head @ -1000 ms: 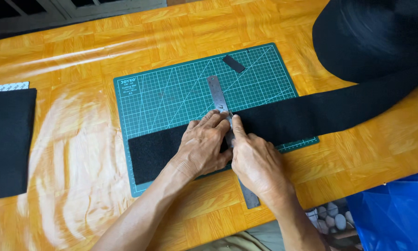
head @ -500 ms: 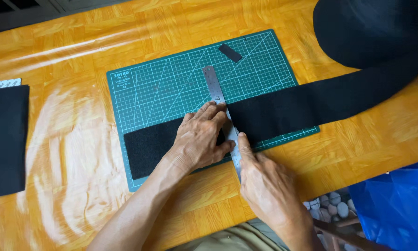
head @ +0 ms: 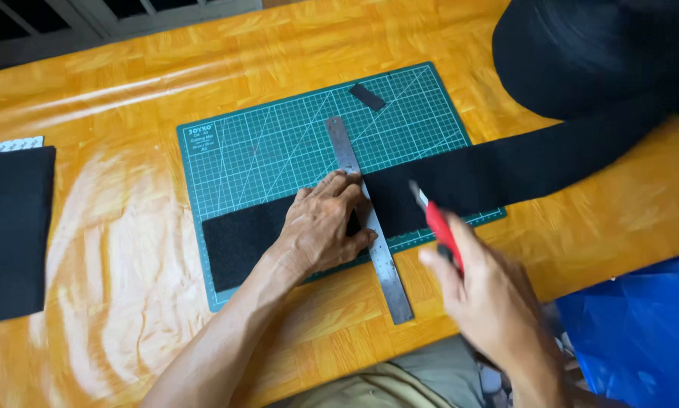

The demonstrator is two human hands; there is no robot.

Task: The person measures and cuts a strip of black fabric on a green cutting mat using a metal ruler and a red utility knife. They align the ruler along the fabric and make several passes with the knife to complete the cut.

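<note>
1. Lying across the green gridded cutting mat (head: 279, 151), the long black fabric strip (head: 505, 170) runs right toward a large black roll (head: 596, 53).
2. Flat steel ruler (head: 373, 234) crosses the strip squarely, likely as a cutting edge.
3. Left hand (head: 320, 227) presses flat, fingers spread over strip and ruler, pinning both.
4. Right hand (head: 490, 302) is closed around a red-handled utility knife (head: 437, 227), lifted just right of the ruler; blurred.
5. Small black offcut (head: 367, 97) sits on the mat's far part.
6. Glossy orange wood-pattern table (head: 128, 249); black cut piece (head: 10, 234) far left; blue plastic bag (head: 641, 332) lower right.
</note>
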